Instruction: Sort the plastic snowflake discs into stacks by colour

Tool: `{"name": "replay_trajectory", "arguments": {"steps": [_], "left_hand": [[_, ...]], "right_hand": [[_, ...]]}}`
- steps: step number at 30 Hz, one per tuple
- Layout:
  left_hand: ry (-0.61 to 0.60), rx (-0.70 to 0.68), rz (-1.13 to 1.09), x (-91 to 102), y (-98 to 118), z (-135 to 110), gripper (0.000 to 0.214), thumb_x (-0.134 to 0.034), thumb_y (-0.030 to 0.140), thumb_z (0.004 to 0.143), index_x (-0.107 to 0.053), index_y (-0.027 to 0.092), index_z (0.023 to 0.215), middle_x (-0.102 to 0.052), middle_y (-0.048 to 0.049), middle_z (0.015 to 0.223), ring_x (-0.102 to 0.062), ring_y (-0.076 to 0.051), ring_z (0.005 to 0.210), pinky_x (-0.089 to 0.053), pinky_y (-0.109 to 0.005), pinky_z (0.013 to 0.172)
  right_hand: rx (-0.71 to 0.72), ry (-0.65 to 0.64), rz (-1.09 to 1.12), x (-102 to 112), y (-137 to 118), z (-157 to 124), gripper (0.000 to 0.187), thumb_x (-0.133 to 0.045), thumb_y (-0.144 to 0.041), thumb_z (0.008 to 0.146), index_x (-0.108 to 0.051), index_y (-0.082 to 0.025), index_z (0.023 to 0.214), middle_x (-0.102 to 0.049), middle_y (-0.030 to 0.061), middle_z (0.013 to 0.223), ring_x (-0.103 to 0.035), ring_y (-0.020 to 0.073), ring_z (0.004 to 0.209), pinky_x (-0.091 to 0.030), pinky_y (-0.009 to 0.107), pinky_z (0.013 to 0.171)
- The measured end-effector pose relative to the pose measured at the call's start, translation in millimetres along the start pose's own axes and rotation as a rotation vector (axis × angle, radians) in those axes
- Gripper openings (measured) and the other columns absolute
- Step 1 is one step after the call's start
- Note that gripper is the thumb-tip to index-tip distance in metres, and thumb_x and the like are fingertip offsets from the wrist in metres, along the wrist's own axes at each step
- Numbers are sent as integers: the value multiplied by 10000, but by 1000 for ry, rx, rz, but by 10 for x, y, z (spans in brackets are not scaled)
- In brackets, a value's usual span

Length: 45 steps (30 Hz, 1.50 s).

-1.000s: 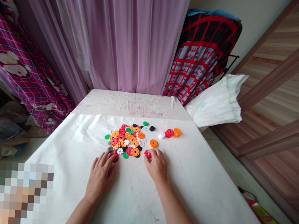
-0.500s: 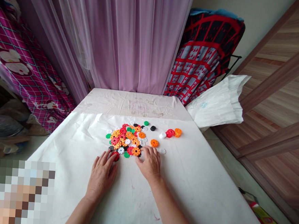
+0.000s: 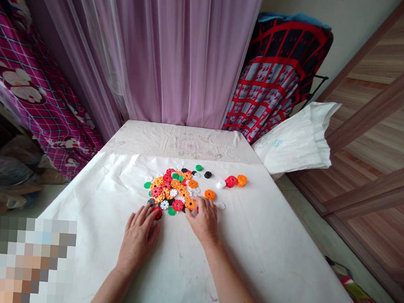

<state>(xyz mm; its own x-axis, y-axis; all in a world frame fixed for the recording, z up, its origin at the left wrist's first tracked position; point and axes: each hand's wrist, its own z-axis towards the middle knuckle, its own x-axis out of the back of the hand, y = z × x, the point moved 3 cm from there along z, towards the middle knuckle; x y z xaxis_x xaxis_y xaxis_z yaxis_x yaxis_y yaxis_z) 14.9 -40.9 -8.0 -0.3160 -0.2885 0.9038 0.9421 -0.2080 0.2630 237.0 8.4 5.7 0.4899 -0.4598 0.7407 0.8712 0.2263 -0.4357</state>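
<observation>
A pile of small flower-shaped plastic discs [image 3: 173, 188] in orange, red, white, green and black lies on the white table cover [image 3: 250, 247]. My left hand [image 3: 139, 237] lies flat with its fingers stretched out, and the fingertips touch a red disc [image 3: 156, 211] at the pile's near left edge. My right hand [image 3: 203, 221] is at the pile's near right edge, thumb and bent fingers closed around an orange disc [image 3: 190, 204]. A speck of red shows under those fingers.
Loose discs lie right of the pile: an orange one [image 3: 209, 194], a white, red and orange group [image 3: 232, 181], a black one [image 3: 207, 174]. Purple curtains [image 3: 174, 52] hang behind the table. A red checked cloth [image 3: 276, 78] and a white bag [image 3: 293, 139] are at the right.
My right hand has slid left from the loose red disc to the pile's near edge and closed on an orange disc, which shifted a little right. The left hand has stayed put.
</observation>
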Motion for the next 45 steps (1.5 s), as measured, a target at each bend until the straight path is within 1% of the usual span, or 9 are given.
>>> {"name": "replay_trajectory", "arguments": {"steps": [4, 8, 17, 29, 32, 35, 39, 42, 45], "left_hand": [[-3, -5, 13, -9, -7, 4, 402, -419, 315, 950, -614, 246, 1294, -538, -114, 1462, -490, -295, 1347, -379, -534, 1106], [10, -15, 30, -6, -8, 9, 394, -415, 321, 955, -619, 256, 1286, -552, -105, 1451, -503, -287, 1335, -390, -519, 1100], [5, -3, 17, 17, 7, 7, 390, -424, 302, 947, -624, 264, 1280, -546, -106, 1456, -492, -277, 1343, -376, -523, 1112], [5, -1, 7, 8, -5, 6, 386, -437, 304, 943, -625, 271, 1278, -547, -104, 1456, -507, -287, 1329, -378, -532, 1109], [-5, -2, 13, 6, -7, 7, 389, -436, 301, 944, -618, 261, 1286, -543, -104, 1459, -497, -288, 1340, -381, -525, 1108], [-12, -1, 12, -2, -10, 6, 397, -440, 303, 943, -610, 252, 1299, -533, -107, 1469, -486, -292, 1350, -377, -531, 1111], [8, -5, 13, -3, -10, 2, 389, -437, 298, 942, -620, 262, 1284, -543, -102, 1459, -498, -285, 1339, -380, -524, 1109], [8, -6, 4, -6, -11, -3, 390, -449, 290, 935, -618, 266, 1286, -545, -103, 1458, -499, -281, 1341, -382, -519, 1110], [2, -5, -6, -11, -14, -6, 400, -456, 285, 933, -609, 255, 1301, -536, -114, 1465, -488, -287, 1352, -385, -529, 1107]], "right_hand": [[-118, 122, -57, 141, 341, 150, 230, -646, -254, 786, -625, -203, 1009, -701, 73, 993, -575, 241, 939, -387, 345, 829], [-150, 110, -115, 168, 532, 261, 171, -655, -259, 772, -634, -212, 935, -697, 63, 941, -562, 237, 905, -367, 335, 790], [-163, 94, -168, 109, 575, 270, 158, -636, -267, 785, -658, -214, 932, -690, 64, 937, -542, 235, 905, -350, 325, 773], [-155, 70, -117, 102, 617, 263, 207, -633, -293, 816, -687, -207, 996, -685, 82, 1008, -537, 245, 950, -370, 334, 809], [-134, 78, -93, 137, 579, 261, 191, -616, -283, 839, -692, -210, 998, -694, 78, 1038, -544, 240, 960, -370, 333, 819], [-92, 46, -56, 150, 451, 278, 150, -598, -231, 857, -703, -223, 963, -706, 61, 1053, -553, 228, 973, -377, 328, 826], [22, -111, -7, 68, 167, 336, 174, -600, -173, 845, -716, -249, 949, -724, 34, 1062, -563, 216, 993, -401, 333, 873], [123, -254, -2, -27, -16, 386, 307, -589, -123, 815, -714, -274, 1052, -710, 23, 1166, -550, 221, 1085, -413, 356, 927], [160, -362, -17, -88, -90, 439, 398, -574, -97, 797, -700, -298, 1116, -689, 1, 1240, -529, 222, 1155, -417, 366, 925]]}}
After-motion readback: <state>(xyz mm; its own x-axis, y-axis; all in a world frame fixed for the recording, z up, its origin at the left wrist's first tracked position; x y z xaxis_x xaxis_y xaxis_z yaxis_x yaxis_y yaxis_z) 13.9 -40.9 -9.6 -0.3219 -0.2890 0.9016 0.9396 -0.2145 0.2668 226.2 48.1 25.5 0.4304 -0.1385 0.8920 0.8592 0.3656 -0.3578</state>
